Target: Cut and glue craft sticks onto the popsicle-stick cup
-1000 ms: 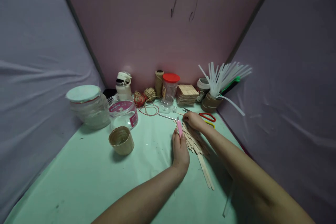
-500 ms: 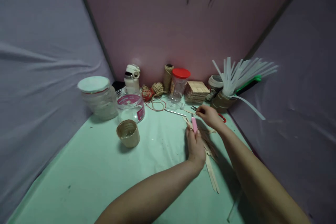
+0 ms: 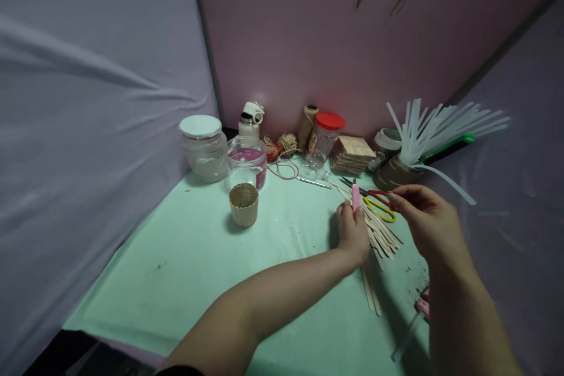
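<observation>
My left hand (image 3: pixel 352 234) rests on the green table (image 3: pixel 282 258), closed around a pink utility knife (image 3: pixel 355 196) that points away from me. Right beside it lies a fan of wooden craft sticks (image 3: pixel 382 234). My right hand (image 3: pixel 425 218) hovers above the sticks' right side, lifted off the table, with its fingertips pinched together; whether they hold anything I cannot make out. Scissors with red and yellow handles (image 3: pixel 374 202) lie just beyond the sticks, between the two hands.
Along the back stand a lidded jar (image 3: pixel 203 147), a clear tub (image 3: pixel 247 161), a small bottle (image 3: pixel 249 120), twine (image 3: pixel 282 145), a red-capped jar (image 3: pixel 326 138), stacked sticks (image 3: pixel 353 154) and a holder of white strips (image 3: pixel 409 150). A corrugated paper cup (image 3: pixel 244 204) sits mid-table. Cloth walls enclose three sides.
The view has swung left. My right hand has lifted off the sticks and pulled back toward me, uncovering the scissors. My left hand keeps the pink knife in place.
</observation>
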`<state>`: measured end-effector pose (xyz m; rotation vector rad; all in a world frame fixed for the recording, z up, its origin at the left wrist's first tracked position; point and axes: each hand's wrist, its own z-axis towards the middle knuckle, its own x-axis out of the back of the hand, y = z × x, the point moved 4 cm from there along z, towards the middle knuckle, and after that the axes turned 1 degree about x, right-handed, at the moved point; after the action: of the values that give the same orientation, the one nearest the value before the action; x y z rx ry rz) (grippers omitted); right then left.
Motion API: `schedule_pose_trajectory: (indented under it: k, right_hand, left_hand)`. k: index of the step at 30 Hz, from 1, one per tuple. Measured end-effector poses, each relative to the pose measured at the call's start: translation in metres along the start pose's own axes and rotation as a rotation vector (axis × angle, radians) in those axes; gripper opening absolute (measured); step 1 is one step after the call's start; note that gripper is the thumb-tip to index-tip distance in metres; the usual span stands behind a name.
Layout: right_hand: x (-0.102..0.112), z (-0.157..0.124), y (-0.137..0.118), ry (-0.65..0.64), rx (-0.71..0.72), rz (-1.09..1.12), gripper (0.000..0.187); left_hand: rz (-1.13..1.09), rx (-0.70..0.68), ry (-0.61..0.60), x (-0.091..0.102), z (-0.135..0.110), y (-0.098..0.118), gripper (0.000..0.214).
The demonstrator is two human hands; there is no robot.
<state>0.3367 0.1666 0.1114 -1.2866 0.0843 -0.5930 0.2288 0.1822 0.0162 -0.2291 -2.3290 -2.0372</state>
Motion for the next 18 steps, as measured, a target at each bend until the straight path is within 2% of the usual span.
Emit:
schedule_pose_trajectory:
  k: [4,6,9,12,18]
  right_hand:
    - [-0.044,-0.013,0.020,-0.191,-0.029,-0.061,0.025]
    - [-0.071,-0.019,0.033,-0.296,-0.032,-0.200,0.021]
    - [-0.105,-0.032,0.048,-0.341,-0.028,-0.319,0.012]
    - [-0.127,-0.046,0.056,-0.348,-0.008,-0.432,0.006]
    - [-0.144,-0.062,0.057,-0.321,0.043,-0.595,0.016]
  left_hand:
    - [0.173,0.038,-0.051,0.052,0.003,-0.014,0.027]
    - [0.263,0.032,-0.057,0.079,0.007,-0.022,0.023]
    - [0.435,-0.018,0.004,0.114,0.011,-0.026,0.023]
    - [0.602,-0.078,0.043,0.130,0.010,-0.024,0.034]
    - [0.830,-0.155,0.082,0.135,0.007,-0.020,0.040]
